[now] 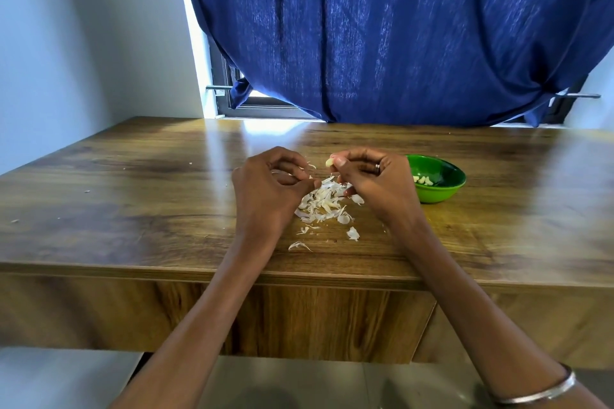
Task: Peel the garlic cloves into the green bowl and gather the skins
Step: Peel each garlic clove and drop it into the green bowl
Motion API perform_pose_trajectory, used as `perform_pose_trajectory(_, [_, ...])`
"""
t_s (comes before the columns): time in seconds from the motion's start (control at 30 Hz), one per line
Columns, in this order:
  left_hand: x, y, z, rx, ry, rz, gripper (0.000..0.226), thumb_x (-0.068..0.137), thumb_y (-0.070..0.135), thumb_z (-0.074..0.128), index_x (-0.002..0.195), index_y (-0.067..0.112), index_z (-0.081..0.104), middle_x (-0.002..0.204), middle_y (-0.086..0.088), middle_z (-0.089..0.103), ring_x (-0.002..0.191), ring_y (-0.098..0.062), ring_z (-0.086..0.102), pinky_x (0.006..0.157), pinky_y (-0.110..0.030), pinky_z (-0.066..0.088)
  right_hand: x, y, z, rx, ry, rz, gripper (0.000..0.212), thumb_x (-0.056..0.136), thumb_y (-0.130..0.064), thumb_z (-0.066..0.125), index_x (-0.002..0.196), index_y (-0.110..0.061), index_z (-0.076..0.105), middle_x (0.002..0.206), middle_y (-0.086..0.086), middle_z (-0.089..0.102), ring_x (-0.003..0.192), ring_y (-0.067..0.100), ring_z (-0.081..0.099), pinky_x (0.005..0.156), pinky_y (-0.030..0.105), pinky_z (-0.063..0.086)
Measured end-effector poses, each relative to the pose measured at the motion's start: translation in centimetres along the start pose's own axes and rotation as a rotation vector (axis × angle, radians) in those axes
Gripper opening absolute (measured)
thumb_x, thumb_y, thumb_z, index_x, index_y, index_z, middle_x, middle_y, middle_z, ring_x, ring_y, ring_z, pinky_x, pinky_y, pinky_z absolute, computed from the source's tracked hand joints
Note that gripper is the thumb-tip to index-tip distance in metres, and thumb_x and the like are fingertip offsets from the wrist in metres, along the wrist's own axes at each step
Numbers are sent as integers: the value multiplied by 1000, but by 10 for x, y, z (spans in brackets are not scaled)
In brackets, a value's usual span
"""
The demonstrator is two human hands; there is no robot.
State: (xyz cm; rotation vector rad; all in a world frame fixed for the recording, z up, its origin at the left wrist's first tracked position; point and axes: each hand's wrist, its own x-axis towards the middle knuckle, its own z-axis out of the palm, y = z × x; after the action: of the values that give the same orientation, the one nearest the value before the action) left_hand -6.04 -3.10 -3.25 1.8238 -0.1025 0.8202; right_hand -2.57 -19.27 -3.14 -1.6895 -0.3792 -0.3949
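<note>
The right hand (372, 181) was raised a little over the worktop (139, 196), its thumb and forefinger closed in a tight grip on a pale garlic clove (329, 162). The clove stuck out from the fingertips on the side toward the other hand, above the far end of the heap of skins (324, 204). The remaining fingers of that hand were curled under, and a ring (377, 167) showed on one of them. A bangle (545, 390) circled the right wrist near the bottom edge of the view.

The left hand (269, 189) sat just beside it, fingers curled inward, the thumb and forefinger tips close together near a thin scrap of skin; whether they actually had hold of it could not be made out. Its grip lay a short way from the clove, not touching it.

The skins lay in a loose white pile on the worktop between and just under the two hands, with a few strays nearer the front edge. The green bowl (445, 191) stood just beyond the right hand, with several peeled cloves (423, 180) resting inside it. A blue curtain (398, 36) hung behind the worktop.
</note>
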Motion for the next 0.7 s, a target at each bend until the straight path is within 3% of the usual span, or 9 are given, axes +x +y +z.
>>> perform_pose_trajectory(0.13, [0, -4, 3, -37, 3, -11, 10, 83, 4, 81, 85, 14, 77, 73, 5, 75, 62, -7, 73, 65, -28, 63, 0, 1, -1, 13, -1, -4, 10, 89, -16, 75, 98, -13, 77, 92, -1, 78, 85, 10, 74, 63, 21, 57])
perform_pose_trajectory(0.2, [2, -10, 5, -15, 10, 12, 18, 90, -1, 70, 88, 16, 78, 77, 6, 76, 68, -8, 74, 68, -32, 64, -1, 1, -2, 20, -3, -11, 10, 89, -12, 75, 98, -14, 77, 94, -2, 79, 85, 9, 74, 64, 21, 57])
perform_pose_trajectory(0.37, [3, -12, 4, 97, -68, 79, 52, 78, -25, 51, 104, 13, 76, 89, 11, 73, 87, 9, 69, 78, -7, 52, -1, 0, -3, 39, -19, -16, 16, 88, -8, 75, 100, -18, 76, 96, -2, 78, 87, 9, 74, 63, 20, 57])
perform_pose_trajectory(0.5, [2, -11, 5, 121, -39, 112, 46, 83, -18, 53, 105, 14, 78, 94, 9, 75, 94, -1, 71, 86, -15, 55, -1, 0, -4, 31, -7, -22, 17, 87, -10, 76, 102, -19, 76, 96, -3, 78, 88, 9, 74, 65, 21, 57])
perform_pose_trajectory(0.6, [3, -12, 5, 132, -8, 116, 45, 84, -16, 52, 100, 15, 80, 90, 10, 73, 89, -7, 73, 87, -26, 58, -2, -1, -6, 25, 30, -41, 18, 86, -12, 77, 103, -18, 76, 96, -4, 78, 87, 8, 74, 67, 21, 58])
perform_pose_trajectory(0.7, [1, -12, 4, 160, -4, 123, 40, 87, -12, 54, 95, 16, 80, 85, 10, 73, 71, -11, 71, 74, -27, 59, -1, -6, -16, -76, 60, -86, 16, 84, -15, 79, 100, -18, 77, 92, -8, 78, 83, 3, 73, 68, 16, 56])
